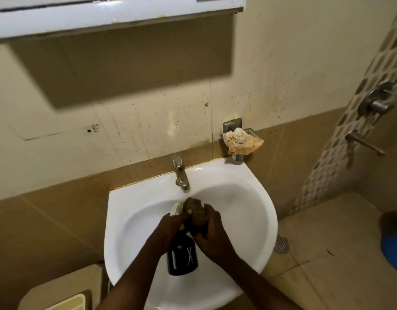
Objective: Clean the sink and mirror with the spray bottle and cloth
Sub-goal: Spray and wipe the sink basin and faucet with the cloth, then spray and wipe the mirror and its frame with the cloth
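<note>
A white sink (249, 211) hangs on the tiled wall, with a metal tap (180, 175) at its back. Over the bowl my left hand (173, 222) grips the neck of a dark spray bottle (182, 256) with a pale trigger head (176, 208). My right hand (212, 233) holds a bunched brownish cloth (196, 211) right against the bottle's head. Only the white lower frame of the mirror cabinet (117, 16) shows at the top; the mirror glass is out of view.
A metal soap holder (232, 125) with a crumpled orange-white wrapper (242, 142) sits on the wall right of the tap. Shower valves (376, 104) are mounted at the right. A floor drain (281, 242) and a blue object (394, 245) lie on the floor right of the sink.
</note>
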Available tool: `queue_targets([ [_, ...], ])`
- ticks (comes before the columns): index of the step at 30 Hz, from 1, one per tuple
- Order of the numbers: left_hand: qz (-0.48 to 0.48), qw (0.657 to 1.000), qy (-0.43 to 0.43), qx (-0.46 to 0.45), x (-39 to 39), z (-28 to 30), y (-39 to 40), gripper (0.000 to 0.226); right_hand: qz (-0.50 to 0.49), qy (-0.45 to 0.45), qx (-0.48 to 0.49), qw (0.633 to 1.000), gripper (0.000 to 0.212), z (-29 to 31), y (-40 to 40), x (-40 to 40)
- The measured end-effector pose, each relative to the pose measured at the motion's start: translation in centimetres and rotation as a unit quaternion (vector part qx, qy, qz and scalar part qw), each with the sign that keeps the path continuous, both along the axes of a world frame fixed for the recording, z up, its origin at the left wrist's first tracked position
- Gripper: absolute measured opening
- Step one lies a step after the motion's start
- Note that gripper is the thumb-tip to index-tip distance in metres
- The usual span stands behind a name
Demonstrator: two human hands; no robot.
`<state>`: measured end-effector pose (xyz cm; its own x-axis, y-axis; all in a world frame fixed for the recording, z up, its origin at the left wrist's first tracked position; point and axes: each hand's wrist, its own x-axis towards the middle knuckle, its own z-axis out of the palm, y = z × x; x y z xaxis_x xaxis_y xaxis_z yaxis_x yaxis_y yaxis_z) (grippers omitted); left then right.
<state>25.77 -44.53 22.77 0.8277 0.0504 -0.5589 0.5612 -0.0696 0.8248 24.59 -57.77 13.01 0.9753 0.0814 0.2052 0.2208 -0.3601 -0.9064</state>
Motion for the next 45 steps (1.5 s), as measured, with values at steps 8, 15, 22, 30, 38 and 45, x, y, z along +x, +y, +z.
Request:
queue_targets([
  [8,-0.038,0.995,-0.077,-0.049,-2.0,2.7,-0.5,0.028,0.023,-0.002,0.05,0.998,0.074,5.3,-3.5,-1.0],
  [15,-0.069,0.987,-0.135,-0.048,-3.3,5.6,-1.1,0.021,0.19,0.219,0.156,0.944,0.043,9.2,-5.6,0.8],
  [22,-0.005,0.975,-0.222,-0.023,-3.6,7.1,-2.4,0.025,0.157,0.108,0.131,0.973,0.035,13.7,-5.7,1.2],
  [30,-0.034,0.951,-0.297,0.084,-3.7,11.9,-4.2,0.028,0.073,0.08,0.158,0.981,0.026,18.8,-7.0,0.9],
  [38,0.084,0.906,-0.331,0.251,-0.9,20.0,-7.4,0.032,-0.002,-0.04,0.21,0.977,0.005,27.0,-8.0,2.8],
  [45,-0.07,0.915,-0.396,0.022,-0.7,27.1,-10.6,0.005,0.068,-0.042,0.31,0.948,0.03,33.1,-11.0,5.2],
])
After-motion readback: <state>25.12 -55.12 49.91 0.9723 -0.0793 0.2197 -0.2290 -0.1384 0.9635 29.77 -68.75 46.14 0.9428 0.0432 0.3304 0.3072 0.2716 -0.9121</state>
